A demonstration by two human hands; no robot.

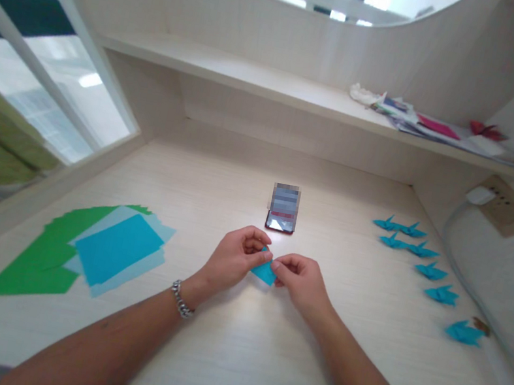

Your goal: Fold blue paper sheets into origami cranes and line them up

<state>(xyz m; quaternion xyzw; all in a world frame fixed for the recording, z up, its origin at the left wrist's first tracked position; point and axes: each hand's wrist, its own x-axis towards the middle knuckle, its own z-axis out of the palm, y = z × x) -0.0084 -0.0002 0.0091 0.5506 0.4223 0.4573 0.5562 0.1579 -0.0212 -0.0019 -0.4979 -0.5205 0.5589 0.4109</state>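
Note:
A small folded piece of blue paper (263,273) is between my two hands, just above or on the desk. My left hand (240,253) pinches its upper left part between thumb and fingers. At its right edge my right hand (299,278) grips it with thumb and forefinger. The fingers cover part of the folds. Right behind my hands lies a phone (283,209) with its screen lit and partly blurred. Several folded blue paper cranes (431,270) stand along the right side of the desk.
To the left lie loose blue sheets (120,251) over green sheets (40,254). A shelf (257,80) crosses the back, with papers (428,124) at its right. A charger (480,195) sits in the wall socket (507,209), its cable (461,275) running down the right side.

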